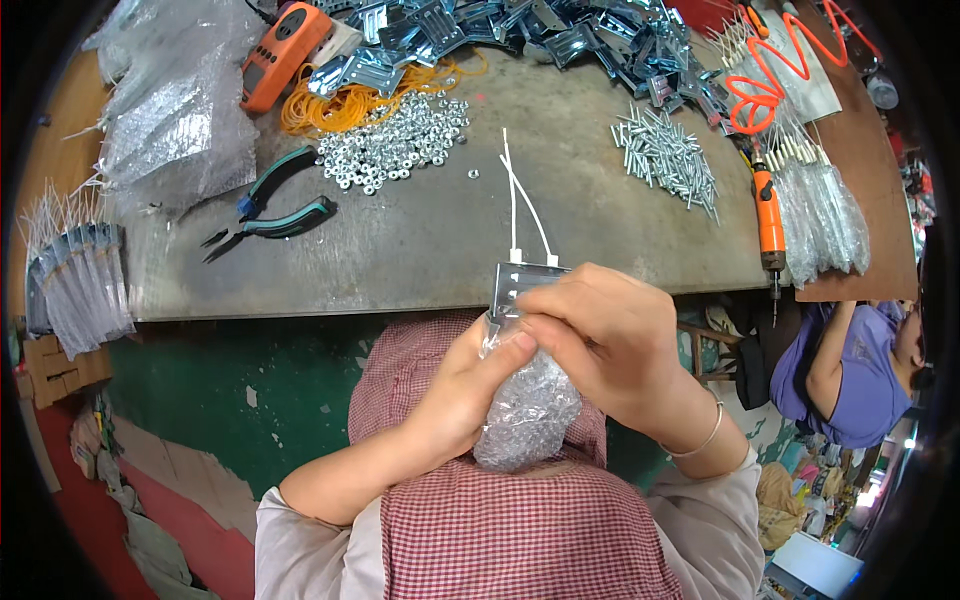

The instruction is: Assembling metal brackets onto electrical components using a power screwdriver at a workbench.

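**Bagging a metal bracket with two cable ties**

The left hand (455, 385) is clenched around a small clear plastic bag (527, 405) at lower centre of the frame, gripping it from the left side with the thumb pressed near the bag mouth. The right hand (610, 335) grasps the top of the bag and the bracket (520, 282) that protrudes from it. Two white cable ties (522, 205) stand up from the bracket, over the bench edge.

**Procedure note.** Judged from this position, the bag mouth should be held wide by the left thumb while the right hand feeds the bracket straight down. The tie heads should sit level with the bracket so that the thin film does not snag or tear on the stamped corners.

**Materials**
- Bag: thin, crinkled, glossy film; it appears to hold small parts, but which kind cannot be told.
- Bracket: flat stamped sheet metal, bright, with slots.
- Ties: slim, stiff, white plastic.
- Bench (420, 240): dull grey sheet, scuffed.
- Nuts (395, 140): a bright heap at upper centre-left.
- Screws (665, 150): a pile at upper right.
- Spare brackets (520, 35): heaped along the top edge.
- Pliers (275, 215): teal and black grips, at left.
- Orange screwdriver (769, 215): at the right edge of the bench.
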The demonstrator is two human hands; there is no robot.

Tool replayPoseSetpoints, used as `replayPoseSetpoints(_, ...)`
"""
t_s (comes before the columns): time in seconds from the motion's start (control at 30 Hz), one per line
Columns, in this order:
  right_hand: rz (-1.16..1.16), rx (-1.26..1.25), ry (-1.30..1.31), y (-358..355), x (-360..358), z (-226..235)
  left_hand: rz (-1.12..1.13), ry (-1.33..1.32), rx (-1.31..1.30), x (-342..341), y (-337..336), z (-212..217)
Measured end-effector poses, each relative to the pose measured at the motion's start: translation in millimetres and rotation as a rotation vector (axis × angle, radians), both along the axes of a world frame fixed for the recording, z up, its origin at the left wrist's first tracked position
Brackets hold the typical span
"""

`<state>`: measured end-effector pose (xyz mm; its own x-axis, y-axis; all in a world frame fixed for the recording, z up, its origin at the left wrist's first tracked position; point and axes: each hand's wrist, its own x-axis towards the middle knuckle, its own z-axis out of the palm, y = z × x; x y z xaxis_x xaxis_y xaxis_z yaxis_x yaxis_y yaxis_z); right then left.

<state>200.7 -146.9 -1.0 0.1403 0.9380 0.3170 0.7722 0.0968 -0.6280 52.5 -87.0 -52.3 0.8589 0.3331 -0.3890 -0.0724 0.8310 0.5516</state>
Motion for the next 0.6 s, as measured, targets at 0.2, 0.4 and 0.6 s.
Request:
replayPoseSetpoints(0.2,-0.01,-0.011,-0.045,8.2,-6.8,1.3,-0.027,0.073,0.23,-2.8,0.3,-0.4)
replayPoseSetpoints(0.4,-0.014,-0.089,-0.096,8.9,-6.9,8.4,-0.067,0.004,0.206,3.8,8.4,12.4)
replayPoseSetpoints(0.6,-0.125,0.087,-0.004,5.5,2.1,-16.0,-0.039,0.041,0.735,29.3,34.7,27.3)
